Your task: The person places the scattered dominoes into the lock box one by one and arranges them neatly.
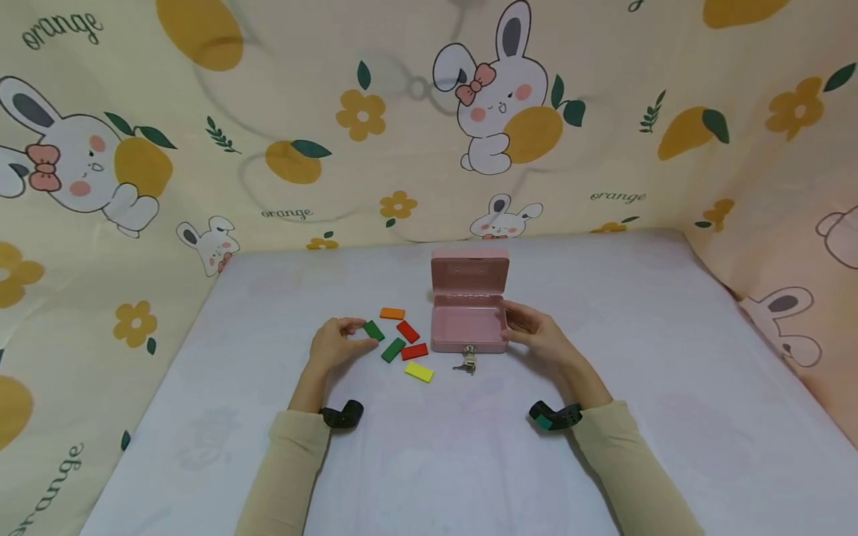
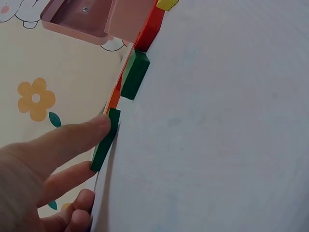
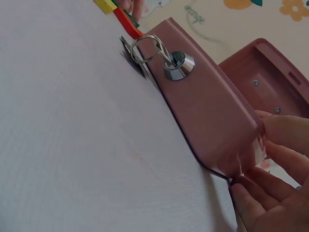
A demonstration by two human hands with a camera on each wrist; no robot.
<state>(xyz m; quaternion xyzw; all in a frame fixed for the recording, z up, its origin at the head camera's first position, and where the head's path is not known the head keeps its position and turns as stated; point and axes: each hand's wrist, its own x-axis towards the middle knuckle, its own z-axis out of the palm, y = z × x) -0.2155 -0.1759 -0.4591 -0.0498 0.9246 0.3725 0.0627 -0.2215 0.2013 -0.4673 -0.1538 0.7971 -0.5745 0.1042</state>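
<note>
Block [image 1: 374,330], green, clamped in left hand [image 1: 333,345]: lift level; right hand [image 1: 546,339], fingers apart against box [image 1: 447,347], should brace lightly.

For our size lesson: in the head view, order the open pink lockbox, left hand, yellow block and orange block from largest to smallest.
1. Open pink lockbox
2. Left hand
3. Yellow block and orange block: too close to rank, as the yellow one lies nearer.

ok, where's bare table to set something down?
Bare: table between the sleeves, nearer than the yellow block and keys; right of the right hand; left of the left hand. Crowded: between left hand and box, with six blocks, one pinched.
</note>
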